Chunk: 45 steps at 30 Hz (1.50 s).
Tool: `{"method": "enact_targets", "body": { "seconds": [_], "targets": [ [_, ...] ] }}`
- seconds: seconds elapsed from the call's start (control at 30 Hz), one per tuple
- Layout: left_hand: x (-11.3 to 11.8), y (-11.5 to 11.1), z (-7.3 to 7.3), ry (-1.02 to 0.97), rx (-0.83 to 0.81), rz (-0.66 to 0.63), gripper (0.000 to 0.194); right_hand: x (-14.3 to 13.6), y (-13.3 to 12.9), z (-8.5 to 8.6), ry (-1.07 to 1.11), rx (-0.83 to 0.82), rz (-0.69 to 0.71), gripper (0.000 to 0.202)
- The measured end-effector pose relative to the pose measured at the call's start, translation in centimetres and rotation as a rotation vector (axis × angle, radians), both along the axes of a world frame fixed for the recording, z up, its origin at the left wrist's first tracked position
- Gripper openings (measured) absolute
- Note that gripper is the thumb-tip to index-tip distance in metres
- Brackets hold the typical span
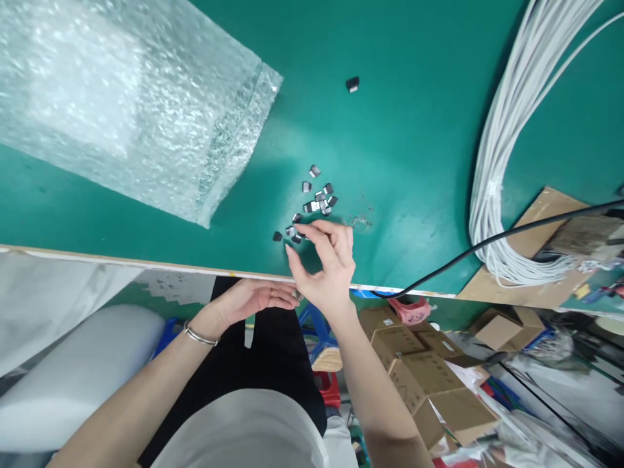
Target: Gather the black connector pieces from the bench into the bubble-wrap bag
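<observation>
Several small black-and-silver parts (312,207) lie in a loose cluster on the green tabletop (409,149), close to its front edge. My right hand (325,263) is over the near end of the cluster, thumb and forefinger apart, with the fingertips beside a few of the parts. Whether it touches any of them I cannot tell. Just below the table edge, my left hand (263,298) is turned partly palm up with its fingers stretched out. A small greyish spot shows at its fingertips, too small to name. One more part (352,84) lies alone farther back.
A bubble-wrap bag (160,97) covers the left of the table. At right lie a coil of white cable (492,169), a black cable (439,268) and cardboard (531,221). Cardboard boxes (429,370), a blue stool (319,331) and a white roll (82,383) stand below.
</observation>
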<state>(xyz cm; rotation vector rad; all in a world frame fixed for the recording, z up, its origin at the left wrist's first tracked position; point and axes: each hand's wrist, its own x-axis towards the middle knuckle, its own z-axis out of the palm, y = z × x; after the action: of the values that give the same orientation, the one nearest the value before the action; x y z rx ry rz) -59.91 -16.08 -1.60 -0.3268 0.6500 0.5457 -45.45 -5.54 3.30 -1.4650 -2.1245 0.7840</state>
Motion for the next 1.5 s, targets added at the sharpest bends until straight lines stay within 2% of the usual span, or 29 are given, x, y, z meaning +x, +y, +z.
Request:
{"method": "enact_targets", "body": {
  "seconds": [0.23, 0.37, 0.6, 0.73, 0.87, 1.1, 1.5],
  "targets": [
    [0.6, 0.2, -1.5, -0.161, 0.057, 0.094, 0.035, -0.2, 0.3, -0.2, -0.039, -0.017, 0.007, 0.018],
    [0.8, 0.7, -1.9, -0.232, 0.062, 0.087, 0.043, 0.0, 0.3, -0.2, -0.041, -0.038, 0.002, 0.013],
    [0.3, 2.7, -1.5, -0.205, 0.072, -0.02, 0.038, 0.1, 0.2, 0.2, -0.025, -0.058, 0.018, 0.021],
    [0.4, 3.4, -1.3, -0.14, 0.06, -0.034, 0.036, -0.3, 0.1, 0.1, -0.039, -0.06, -0.03, 0.022],
    [0.4, 3.9, -1.1, -0.116, 0.039, -0.048, 0.04, -0.3, 0.1, 0.1, -0.031, -0.069, -0.011, 0.02],
    [0.2, 4.2, -0.8, -0.152, 0.057, -0.059, 0.046, -0.4, 0.0, 0.0, -0.033, -0.018, -0.011, 0.013],
    [0.6, 3.7, -1.1, -0.193, 0.048, -0.077, 0.037, 0.2, -1.6, 0.6, -0.034, -0.108, -0.002, 0.011]
  ]
}}
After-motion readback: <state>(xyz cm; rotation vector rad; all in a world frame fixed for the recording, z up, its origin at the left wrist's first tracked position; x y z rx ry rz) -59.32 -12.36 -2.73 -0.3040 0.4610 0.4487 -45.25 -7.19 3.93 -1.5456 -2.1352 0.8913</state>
